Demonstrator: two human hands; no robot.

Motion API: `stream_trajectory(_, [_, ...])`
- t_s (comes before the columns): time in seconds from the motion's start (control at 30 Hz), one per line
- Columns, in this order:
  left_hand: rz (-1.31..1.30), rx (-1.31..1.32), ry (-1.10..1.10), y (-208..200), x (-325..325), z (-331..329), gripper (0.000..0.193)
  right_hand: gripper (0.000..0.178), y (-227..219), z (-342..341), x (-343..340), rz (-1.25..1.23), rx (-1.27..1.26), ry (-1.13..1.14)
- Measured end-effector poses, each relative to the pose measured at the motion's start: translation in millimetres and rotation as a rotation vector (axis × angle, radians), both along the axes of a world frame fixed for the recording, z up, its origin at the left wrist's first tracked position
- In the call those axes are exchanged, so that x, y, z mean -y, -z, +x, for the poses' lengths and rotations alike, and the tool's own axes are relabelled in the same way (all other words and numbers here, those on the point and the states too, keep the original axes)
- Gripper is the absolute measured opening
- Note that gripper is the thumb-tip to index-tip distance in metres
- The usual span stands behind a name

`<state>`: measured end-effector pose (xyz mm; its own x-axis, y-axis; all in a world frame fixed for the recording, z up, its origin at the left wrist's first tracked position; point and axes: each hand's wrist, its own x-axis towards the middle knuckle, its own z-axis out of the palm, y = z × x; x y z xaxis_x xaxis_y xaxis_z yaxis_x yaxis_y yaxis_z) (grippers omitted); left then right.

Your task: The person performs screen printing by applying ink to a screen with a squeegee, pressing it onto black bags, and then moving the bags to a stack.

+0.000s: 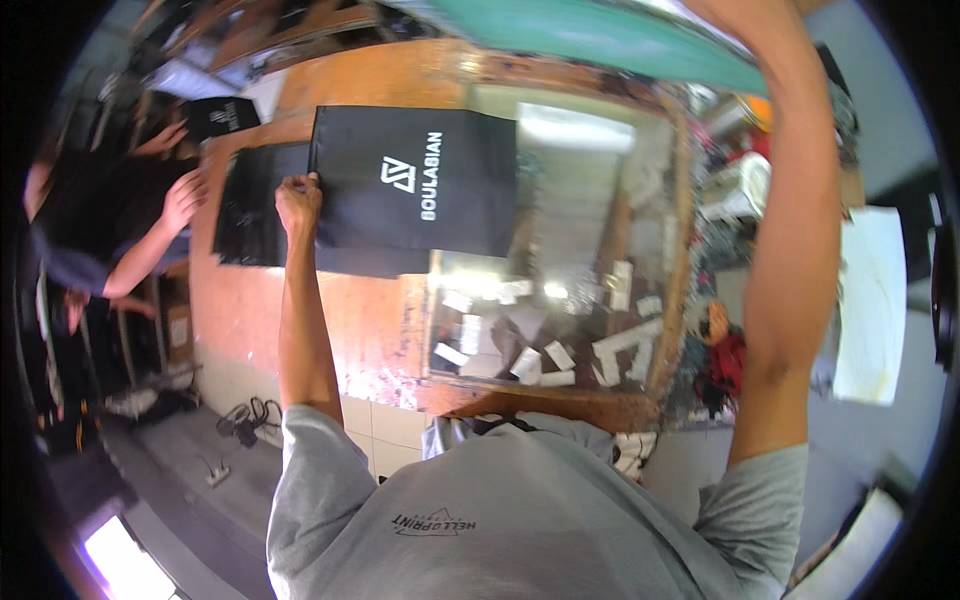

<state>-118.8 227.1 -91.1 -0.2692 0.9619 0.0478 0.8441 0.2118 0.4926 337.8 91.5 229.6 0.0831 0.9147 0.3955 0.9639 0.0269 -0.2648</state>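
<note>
A flat black rectangle (pixel 415 180) with a white printed logo lies across the wooden table and its glass pane; whether it is a bag or a single sheet I cannot tell. At its left edge my left hand (pixel 298 203) is closed, thumb and fingers pinching the edge. More black pieces (pixel 262 205) lie under and left of it. My right arm stretches far up to the top right, where my right hand (pixel 735 18) is at the teal screen (pixel 600 50); its fingers are cut off by the picture's edge.
At the left another person (pixel 110 215) handles a similar black printed piece (pixel 222 118). Small white strips (pixel 525 362) show at the glass pane (pixel 560 270). Tubs and rags (pixel 725 360) crowd the right side. Cables (pixel 250 420) lie at lower left.
</note>
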Motion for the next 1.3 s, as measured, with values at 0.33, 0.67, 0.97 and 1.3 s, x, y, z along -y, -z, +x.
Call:
stream_trajectory(0.33, [0.519,0.204,0.269,27,119,3,0.017,0.039,-3,-23,2,0.127,0.055,0.010])
stream_trajectory(0.67, [0.127,0.200,0.225,73,170,67,0.025,0.040,12,-23,12,0.124,0.052,-0.003])
stream_trajectory(0.97, [-0.151,0.068,0.578,40,183,126,0.040,0.044,13,-4,12,0.029,-0.007,0.007])
stream_trajectory(1.3, [0.042,-0.264,1.067,89,235,295,0.064,0.039,10,3,19,-0.015,-0.031,-0.064])
